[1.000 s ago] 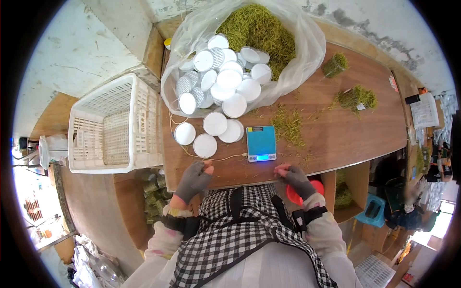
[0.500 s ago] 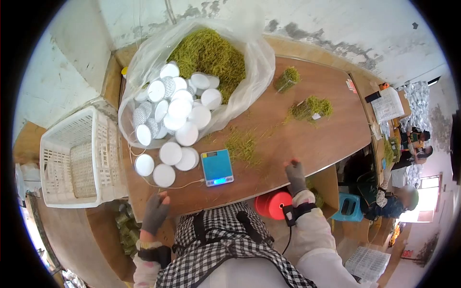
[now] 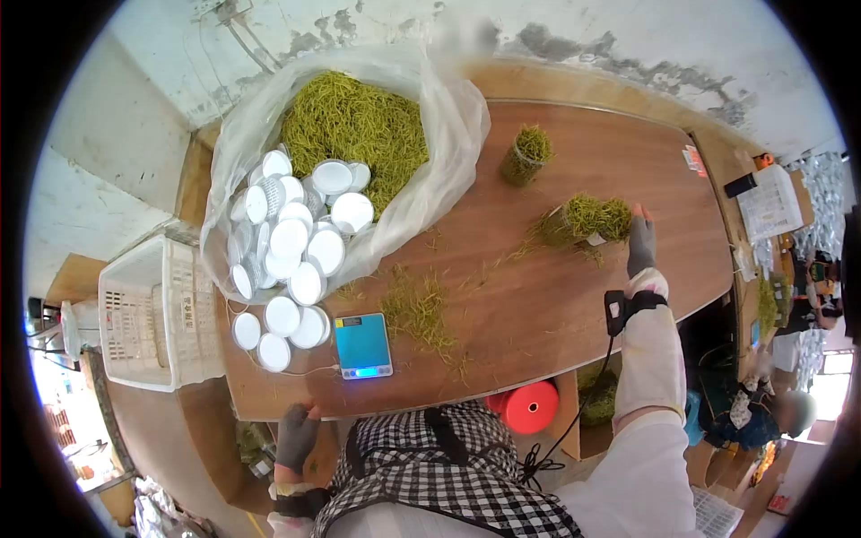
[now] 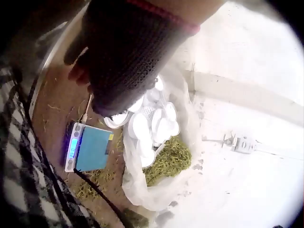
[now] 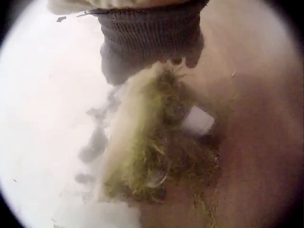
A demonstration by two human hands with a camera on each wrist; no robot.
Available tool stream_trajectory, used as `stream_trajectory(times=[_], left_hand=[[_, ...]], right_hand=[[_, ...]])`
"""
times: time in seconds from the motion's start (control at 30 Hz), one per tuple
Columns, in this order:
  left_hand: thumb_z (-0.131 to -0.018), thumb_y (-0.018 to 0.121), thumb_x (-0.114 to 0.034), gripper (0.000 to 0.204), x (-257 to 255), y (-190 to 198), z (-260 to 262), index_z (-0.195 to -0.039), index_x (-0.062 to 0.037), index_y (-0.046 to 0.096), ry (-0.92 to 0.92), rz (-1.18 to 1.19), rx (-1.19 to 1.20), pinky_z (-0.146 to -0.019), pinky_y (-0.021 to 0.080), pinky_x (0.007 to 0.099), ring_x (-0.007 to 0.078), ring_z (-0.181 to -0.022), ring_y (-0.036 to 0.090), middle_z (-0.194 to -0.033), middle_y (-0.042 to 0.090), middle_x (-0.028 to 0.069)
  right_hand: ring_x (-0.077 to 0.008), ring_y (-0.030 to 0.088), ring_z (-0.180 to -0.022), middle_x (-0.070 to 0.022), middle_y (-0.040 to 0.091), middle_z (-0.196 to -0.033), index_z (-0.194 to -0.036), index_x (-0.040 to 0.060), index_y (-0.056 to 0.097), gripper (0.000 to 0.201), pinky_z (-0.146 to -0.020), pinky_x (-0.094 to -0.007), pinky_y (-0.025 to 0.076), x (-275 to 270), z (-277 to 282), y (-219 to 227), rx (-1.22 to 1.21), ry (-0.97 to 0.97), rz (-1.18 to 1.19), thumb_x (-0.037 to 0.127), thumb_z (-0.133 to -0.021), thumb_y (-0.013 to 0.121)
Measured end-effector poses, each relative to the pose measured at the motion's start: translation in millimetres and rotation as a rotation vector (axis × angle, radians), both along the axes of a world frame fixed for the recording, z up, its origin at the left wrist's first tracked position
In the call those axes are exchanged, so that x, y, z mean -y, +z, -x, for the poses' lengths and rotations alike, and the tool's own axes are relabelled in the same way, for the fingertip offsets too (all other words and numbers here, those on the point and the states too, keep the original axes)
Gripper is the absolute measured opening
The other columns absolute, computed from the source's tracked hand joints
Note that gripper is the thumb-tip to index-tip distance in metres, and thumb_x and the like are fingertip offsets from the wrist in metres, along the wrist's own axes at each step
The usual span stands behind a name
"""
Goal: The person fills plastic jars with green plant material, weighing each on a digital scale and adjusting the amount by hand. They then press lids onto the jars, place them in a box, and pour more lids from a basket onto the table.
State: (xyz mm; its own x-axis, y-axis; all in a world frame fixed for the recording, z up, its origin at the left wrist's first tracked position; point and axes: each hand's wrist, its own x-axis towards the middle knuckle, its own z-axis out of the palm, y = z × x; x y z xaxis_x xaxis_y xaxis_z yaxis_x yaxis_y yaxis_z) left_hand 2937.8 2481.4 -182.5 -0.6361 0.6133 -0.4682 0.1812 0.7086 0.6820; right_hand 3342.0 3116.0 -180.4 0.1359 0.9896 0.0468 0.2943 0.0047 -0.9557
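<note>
In the head view, two containers of green stems (image 3: 596,218) lie together on the table. My right hand (image 3: 642,244), in a grey fingerless glove, reaches to their right end; whether it touches them cannot be told. The right wrist view shows the stems (image 5: 161,137) blurred beneath the gloved right hand (image 5: 152,45), whose fingertips are mostly hidden. My left hand (image 3: 298,435) hangs loosely curled at the table's front edge, holding nothing, left of the blue scale (image 3: 363,342). White round lids (image 3: 289,239) lie farther back. The left wrist view shows the left hand (image 4: 128,57) dark above the table.
A clear bag (image 3: 462,152) holds loose green stems (image 3: 359,125) at the back left. One filled container (image 3: 526,157) stands upright behind. Loose stems (image 3: 417,309) lie right of the scale. A white crate (image 3: 134,314) is at left, a red object (image 3: 531,408) below the edge.
My right hand has moved from the table's front edge out to the right, up beside the lying containers. The left hand has stayed near the front edge, while the head view has shifted.
</note>
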Motion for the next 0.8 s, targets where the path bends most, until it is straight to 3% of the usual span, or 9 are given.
stream_trajectory(times=[0.2,0.33,0.4,0.5,0.53,0.63,0.73,0.77,0.8], left_hand=[[-0.095,0.062,-0.024,0.036,-13,1,-10,-0.117,0.0050,0.067,0.004,0.037,-0.063,-0.081,0.052,0.0361,0.0281,-0.090,0.068,-0.099,0.070,0.0206],[-0.095,0.063,-0.025,0.038,-36,12,-14,-0.117,0.0057,0.067,-0.050,0.061,-0.085,-0.078,0.053,0.0367,0.0262,-0.088,0.069,-0.095,0.069,0.0193],[-0.095,0.063,-0.025,0.038,-48,16,-14,-0.117,0.0057,0.067,-0.041,0.073,-0.054,-0.078,0.053,0.0366,0.0257,-0.087,0.069,-0.094,0.069,0.0186],[-0.096,0.064,-0.027,0.041,-54,14,-13,-0.120,0.0062,0.066,-0.022,0.073,0.000,-0.075,0.051,0.0329,0.0188,-0.083,0.064,-0.089,0.067,0.0112],[-0.096,0.064,-0.029,0.044,-53,12,-12,-0.122,0.0066,0.066,-0.009,0.063,0.023,-0.073,0.049,0.0291,0.0124,-0.080,0.060,-0.084,0.065,0.0045],[-0.097,0.064,-0.028,0.043,-44,1,-14,-0.122,0.0067,0.066,-0.001,0.016,-0.036,-0.072,0.049,0.0280,0.0110,-0.080,0.059,-0.085,0.065,0.0043],[-0.096,0.065,-0.026,0.042,-37,7,-21,-0.121,0.0072,0.066,0.031,0.026,-0.067,-0.074,0.049,0.0274,0.0101,-0.081,0.059,-0.088,0.066,0.0045],[-0.096,0.065,-0.026,0.042,-29,0,-24,-0.121,0.0072,0.066,0.052,0.031,-0.072,-0.074,0.049,0.0274,0.0101,-0.081,0.059,-0.088,0.066,0.0045],[-0.095,0.065,-0.026,0.040,-16,-12,-27,-0.119,0.0058,0.067,0.107,0.008,-0.068,-0.077,0.051,0.0321,0.0187,-0.085,0.064,-0.093,0.068,0.0117]], right_hand=[[-0.0193,0.058,-0.115,-0.0103,0.064,-0.125,-0.133,-0.0009,0.059,0.055,-0.101,-0.0312,0.044,10,32,0,0.032,0.266,0.132,0.043,-0.100,0.062],[-0.0186,0.057,-0.117,-0.0109,0.065,-0.122,-0.129,0.0017,0.063,0.043,-0.103,-0.0309,0.043,59,69,-11,0.084,0.596,-0.045,0.034,-0.100,0.064],[-0.0214,0.055,-0.124,-0.0151,0.057,-0.135,-0.134,0.0062,0.060,0.044,-0.103,-0.0342,0.044,81,83,-34,0.122,0.721,-0.078,0.034,-0.100,0.064],[-0.0288,0.051,-0.130,-0.0200,0.043,-0.147,-0.142,0.0116,0.054,0.052,-0.104,-0.0383,0.044,123,107,12,0.253,0.865,-0.033,0.034,-0.097,0.068],[-0.0288,0.051,-0.130,-0.0200,0.043,-0.147,-0.142,0.0116,0.054,0.052,-0.104,-0.0383,0.044,121,108,23,0.254,0.868,-0.034,0.034,-0.097,0.068],[-0.0342,0.048,-0.131,-0.0215,0.036,-0.150,-0.148,0.0101,0.044,0.069,-0.106,-0.0413,0.042,93,113,35,0.119,0.808,0.107,0.036,-0.092,0.074],[-0.0374,0.044,-0.131,-0.0263,0.037,-0.145,-0.151,0.0042,0.036,0.092,-0.108,-0.0427,0.040,19,120,15,0.388,0.592,-0.110,0.040,-0.081,0.083],[-0.0381,0.044,-0.130,-0.0278,0.038,-0.144,-0.152,0.0022,0.033,0.100,-0.108,-0.0437,0.040,-3,125,6,0.462,0.558,-0.187,0.042,-0.078,0.086],[-0.0381,0.044,-0.130,-0.0278,0.038,-0.144,-0.152,0.0022,0.033,0.100,-0.108,-0.0437,0.040,-19,135,7,0.453,0.579,-0.187,0.042,-0.078,0.086]])
